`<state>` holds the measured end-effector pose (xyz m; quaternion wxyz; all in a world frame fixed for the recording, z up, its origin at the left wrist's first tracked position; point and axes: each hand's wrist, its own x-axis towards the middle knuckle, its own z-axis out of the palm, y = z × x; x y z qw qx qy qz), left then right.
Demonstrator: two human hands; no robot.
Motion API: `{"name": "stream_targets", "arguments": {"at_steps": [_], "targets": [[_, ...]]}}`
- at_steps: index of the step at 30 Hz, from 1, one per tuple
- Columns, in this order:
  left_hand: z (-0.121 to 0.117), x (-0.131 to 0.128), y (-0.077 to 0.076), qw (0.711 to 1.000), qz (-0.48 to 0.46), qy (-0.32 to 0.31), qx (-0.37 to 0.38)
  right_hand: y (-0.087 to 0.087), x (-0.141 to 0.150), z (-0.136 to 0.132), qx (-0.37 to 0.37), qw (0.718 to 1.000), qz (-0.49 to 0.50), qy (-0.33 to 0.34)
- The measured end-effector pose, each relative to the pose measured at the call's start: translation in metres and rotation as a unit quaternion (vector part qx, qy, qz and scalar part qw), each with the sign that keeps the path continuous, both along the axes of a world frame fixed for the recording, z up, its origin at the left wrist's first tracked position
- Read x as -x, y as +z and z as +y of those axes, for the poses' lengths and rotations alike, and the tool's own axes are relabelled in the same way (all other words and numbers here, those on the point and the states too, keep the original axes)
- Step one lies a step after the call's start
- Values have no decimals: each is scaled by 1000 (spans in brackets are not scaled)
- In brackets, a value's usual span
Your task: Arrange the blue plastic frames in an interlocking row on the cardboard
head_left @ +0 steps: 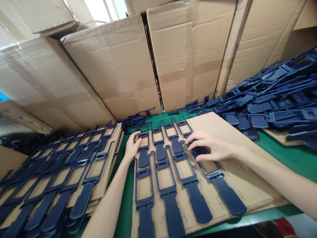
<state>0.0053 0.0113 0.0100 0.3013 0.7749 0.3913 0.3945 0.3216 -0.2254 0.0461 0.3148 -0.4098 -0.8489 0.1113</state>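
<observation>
Several dark blue plastic frame parts with ribbed handles lie in rows on a cardboard sheet in front of me. My left hand rests on the far left part of the back row, fingers curled over its frame. My right hand hovers with fingers spread and flat over the rightmost part, touching its upper frame. Neither hand lifts anything off the sheet.
A second cardboard sheet at left carries many more blue parts. A loose heap of the same parts lies at right. Large cardboard boxes wall the back. The tabletop is green.
</observation>
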Motion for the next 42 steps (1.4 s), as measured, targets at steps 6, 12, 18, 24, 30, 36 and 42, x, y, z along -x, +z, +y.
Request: {"name": "stream_targets", "arguments": {"at_steps": [6,12,18,24,30,36,42], "targets": [[1,0,-2,1000,6,0,-1,-6,12,-1,-8,999,-33,29],[0,0,0,1000,11,4,-2,-8,10,0,-6,999,-26,24],[-2,-2,1,1000,17,7,-4,-9,8,-2,18,999,-9,28],[-2,-2,1,1000,24,10,-8,-10,10,-3,18,999,3,33],[-1,-1,3,999,32,22,-30,-2,2,-1,-17,1000,2,-10],[-8,-2,19,995,43,37,-87,-3,-14,0,-1,998,-41,-56],[-46,-14,61,969,103,-5,-223,-2,-14,-2,66,992,-63,-82]]}}
